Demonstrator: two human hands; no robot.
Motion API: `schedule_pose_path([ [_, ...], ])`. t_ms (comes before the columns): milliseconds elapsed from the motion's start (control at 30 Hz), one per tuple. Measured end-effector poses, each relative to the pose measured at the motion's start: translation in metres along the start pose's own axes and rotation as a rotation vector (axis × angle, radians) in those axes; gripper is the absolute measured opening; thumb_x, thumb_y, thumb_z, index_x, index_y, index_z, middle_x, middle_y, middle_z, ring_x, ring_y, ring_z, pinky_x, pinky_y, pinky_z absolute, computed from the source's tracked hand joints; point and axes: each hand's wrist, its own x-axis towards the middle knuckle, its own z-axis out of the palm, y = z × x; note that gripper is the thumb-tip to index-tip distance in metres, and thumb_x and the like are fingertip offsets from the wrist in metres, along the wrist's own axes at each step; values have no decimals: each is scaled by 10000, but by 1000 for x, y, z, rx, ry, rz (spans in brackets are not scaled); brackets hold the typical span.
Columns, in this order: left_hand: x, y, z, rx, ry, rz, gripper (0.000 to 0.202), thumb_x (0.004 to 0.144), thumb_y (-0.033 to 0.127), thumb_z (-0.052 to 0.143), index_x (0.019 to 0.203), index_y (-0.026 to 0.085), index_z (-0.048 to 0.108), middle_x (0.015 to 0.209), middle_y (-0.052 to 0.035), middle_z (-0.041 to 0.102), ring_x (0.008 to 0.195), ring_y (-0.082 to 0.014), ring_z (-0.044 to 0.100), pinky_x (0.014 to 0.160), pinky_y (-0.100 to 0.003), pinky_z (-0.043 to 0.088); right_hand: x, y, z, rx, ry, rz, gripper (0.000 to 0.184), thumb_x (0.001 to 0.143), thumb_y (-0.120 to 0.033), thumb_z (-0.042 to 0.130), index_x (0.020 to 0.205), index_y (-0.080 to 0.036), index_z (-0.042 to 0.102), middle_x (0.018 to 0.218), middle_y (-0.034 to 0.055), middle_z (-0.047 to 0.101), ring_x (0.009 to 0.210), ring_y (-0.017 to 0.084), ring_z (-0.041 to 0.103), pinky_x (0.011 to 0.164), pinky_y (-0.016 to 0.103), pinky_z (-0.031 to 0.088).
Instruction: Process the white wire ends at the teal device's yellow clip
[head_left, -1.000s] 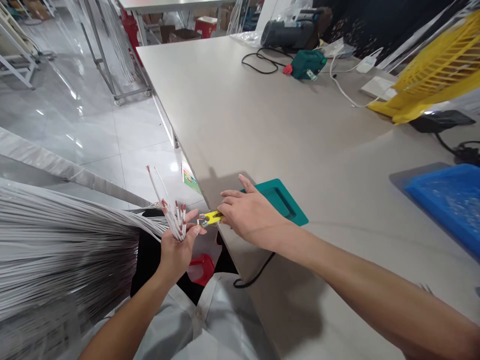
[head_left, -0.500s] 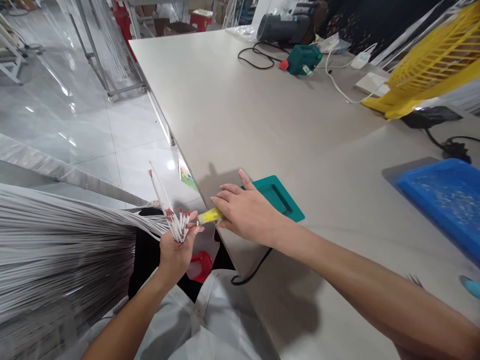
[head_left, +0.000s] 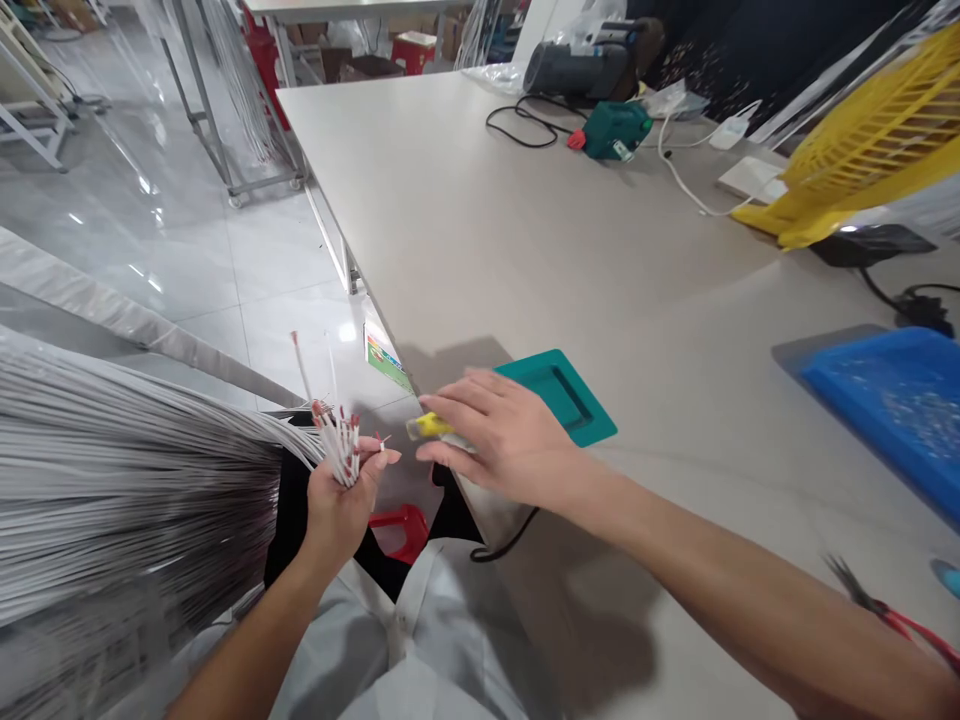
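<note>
My left hand is closed around a bunch of white wires with reddish-brown ends pointing up. Between its thumb and forefinger one short wire end sticks out to the right. At the table edge is a yellow piece with a clear tip, its tip a small gap from that wire end. My right hand lies palm down over it, thumb and fingers apart on either side. What the yellow piece is fixed to is hidden under the hand. Behind the right hand shows a teal plate with a recess.
A mass of long white wires fills the left side. On the table stand a green box, a yellow fan, a blue tray and red-handled cutters. A red stool is below.
My left hand has drawn the wires slightly left and away from the yellow tip. The fingers of my right hand have straightened, and its thumb has spread. The view has shifted slightly.
</note>
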Motion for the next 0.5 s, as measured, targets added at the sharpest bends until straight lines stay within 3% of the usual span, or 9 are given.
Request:
schedule_pose_path([
  [33, 0, 1, -2, -28, -30, -19, 168, 680, 262, 685, 797, 154, 633, 660, -20, 679, 396, -55, 431, 384, -194, 348, -3, -6, 3, 65, 70, 15, 245, 850, -306, 529, 982, -129, 634, 882, 86, 669, 804, 182, 604, 752, 321, 493],
  [100, 0, 4, -7, -92, -94, -50, 139, 708, 253, 668, 788, 153, 613, 652, -2, 663, 379, -33, 373, 366, -177, 293, -7, -21, 14, 250, 127, 97, 198, 866, -189, 483, 973, -134, 640, 896, 88, 659, 820, 159, 607, 694, 259, 508],
  [300, 0, 12, -15, -283, -215, -171, 160, 669, 252, 706, 718, 136, 607, 555, 9, 616, 373, -25, 366, 350, -154, 212, -3, -46, 45, 846, 143, 368, 171, 833, -183, 558, 948, -193, 684, 788, 42, 617, 749, 125, 592, 673, 246, 504],
  [500, 0, 15, -21, -294, -311, -273, 210, 655, 295, 719, 709, 121, 613, 528, 2, 600, 345, 0, 302, 342, -149, 151, 3, -47, 56, 1193, 241, 411, 113, 778, -221, 635, 856, -223, 717, 763, 25, 603, 720, 120, 587, 663, 256, 495],
])
